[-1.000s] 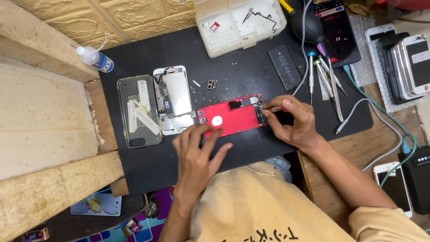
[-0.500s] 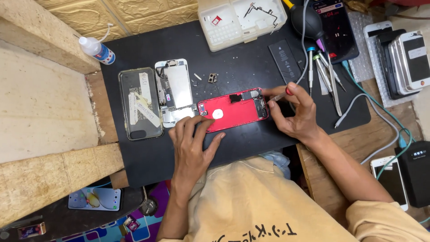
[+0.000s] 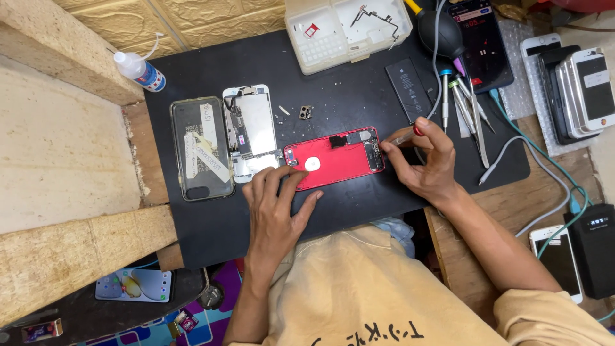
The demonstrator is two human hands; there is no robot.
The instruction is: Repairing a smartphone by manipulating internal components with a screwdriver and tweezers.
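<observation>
Head view. A red phone shell [image 3: 334,157] lies open-side up at the centre of the black mat [image 3: 359,198] on the desk. The left hand [image 3: 277,208] rests flat on the shell's near-left corner, fingers spread, grasping nothing. The right hand [image 3: 424,161] pinches a red-tipped screwdriver [image 3: 405,136], its tip at the shell's right end; contact cannot be confirmed. Left of the shell lie a silver inner frame [image 3: 251,131] and a clear case [image 3: 200,148]. A battery [image 3: 409,81] and spare screwdrivers [image 3: 462,97] lie behind the right hand.
</observation>
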